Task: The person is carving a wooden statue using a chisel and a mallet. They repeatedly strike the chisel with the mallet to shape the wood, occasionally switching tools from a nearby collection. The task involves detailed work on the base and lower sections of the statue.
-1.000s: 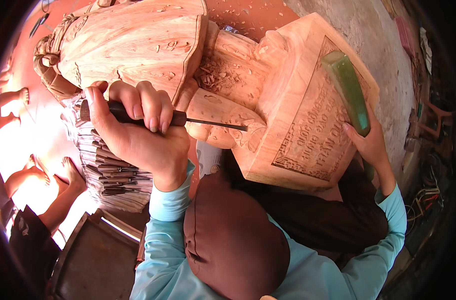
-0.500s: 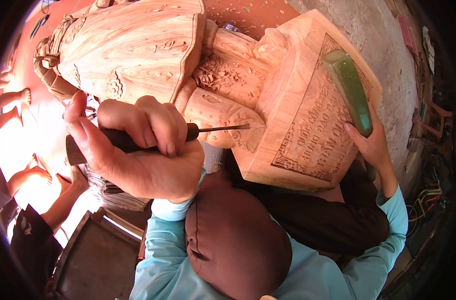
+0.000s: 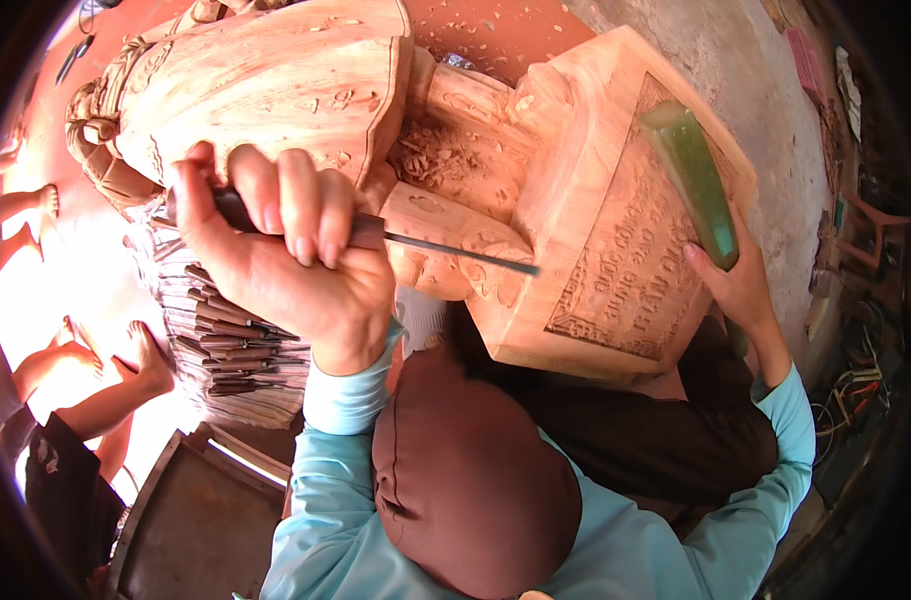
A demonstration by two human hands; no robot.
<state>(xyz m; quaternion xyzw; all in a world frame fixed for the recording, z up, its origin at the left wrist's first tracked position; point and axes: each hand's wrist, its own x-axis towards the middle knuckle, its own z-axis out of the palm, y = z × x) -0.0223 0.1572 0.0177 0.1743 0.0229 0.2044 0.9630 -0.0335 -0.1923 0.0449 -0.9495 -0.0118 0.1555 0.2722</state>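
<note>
My left hand (image 3: 285, 255) is raised, its fingers wrapped round the dark handle of a carving chisel (image 3: 455, 252). The thin metal blade slants down to the right, its tip over the edge of the carved wooden base. I cannot tell whether the tip touches the wood. My right hand (image 3: 743, 290) grips a green club-shaped mallet (image 3: 697, 175) held above the base's engraved panel (image 3: 615, 260). The pale wooden statue (image 3: 265, 85) lies on its side, with carved robe folds to the left and the blocky base to the right. Shavings (image 3: 440, 150) fill a hollow between them.
Several chisels (image 3: 230, 345) lie in a roll left of my bent, brown-clothed knee (image 3: 475, 470). A dark tray-like panel (image 3: 195, 520) is at lower left. Another person's legs and feet (image 3: 125, 385) show at far left. Cables (image 3: 855, 390) lie at far right.
My left hand has turned and lifted slightly. The chisel's tip has swung right and down over the base, and the roll of chisels shows more. My right hand and the mallet have barely moved.
</note>
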